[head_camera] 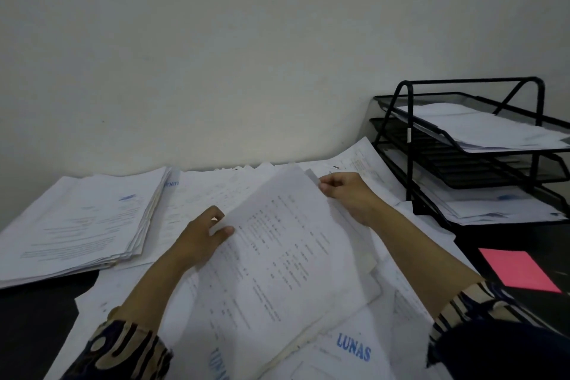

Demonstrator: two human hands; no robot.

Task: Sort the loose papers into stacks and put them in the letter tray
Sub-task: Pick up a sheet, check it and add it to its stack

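**Both hands on one bundle of papers above the loose pile**

A bundle of printed sheets (287, 256) is held tilted over the desk, gripped at two places. The left hand (200, 241) pinches its left edge, thumb on the printed face and the other fingers hidden behind the paper. The right hand (345, 194) holds the top right corner, fingers curled around the edge there. The bundle spans the space between the two hands, and its lower end reaches down toward the loose papers (354, 348) spread under it. How many sheets the bundle holds cannot be told.

Two blue "LUNAS" stamps show on the loose papers near the bottom of the view, one upright and one turned on its side.

One sorted stack (83, 225) lies on the desk to the left, well apart from the left hand, its edges roughly squared.

One black letter tray (410, 139) stands at the right against the wall, with three tiers. The top tier holds papers, the middle tier shows bare mesh, and the bottom tier holds papers. The tray sits just beyond the right hand, near but not touching it.

One pink sheet (518, 268) lies alone on the dark desk (30, 333) in front of the tray. Both forearms end in patterned sleeves (123, 352).
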